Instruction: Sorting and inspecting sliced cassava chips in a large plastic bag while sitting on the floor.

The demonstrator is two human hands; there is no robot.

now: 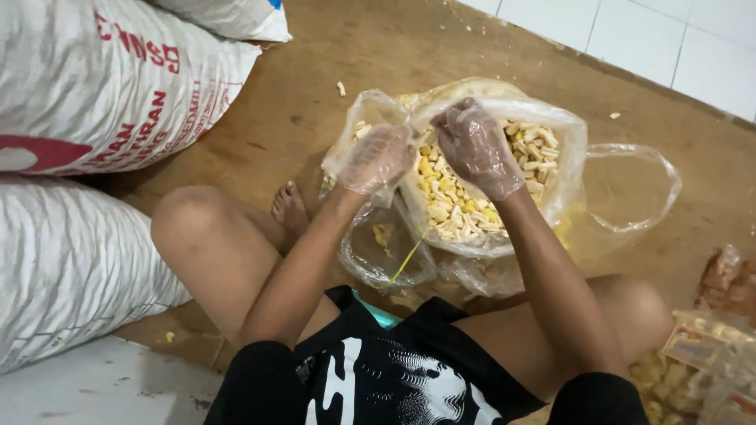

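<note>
A clear plastic bag [551, 142] full of pale yellow snack pieces [465, 208] lies open on the brown floor between my knees. My left hand [378, 157], in a thin clear glove, grips the bag's left rim and a smaller clear bag [358, 130] beside it. My right hand [476, 149], gloved the same way, reaches into the bag's mouth with fingers curled over the snacks. A thin yellow strip [409, 256] hangs below the bag.
Large white woven sacks [102, 86] are stacked at the left. An empty clear bag [630, 189] lies to the right, more clear bags [378, 252] in front. Packed snack bags [709, 346] sit at the lower right. White wall tiles [669, 39] run behind. My bare foot [290, 208] rests left of the bags.
</note>
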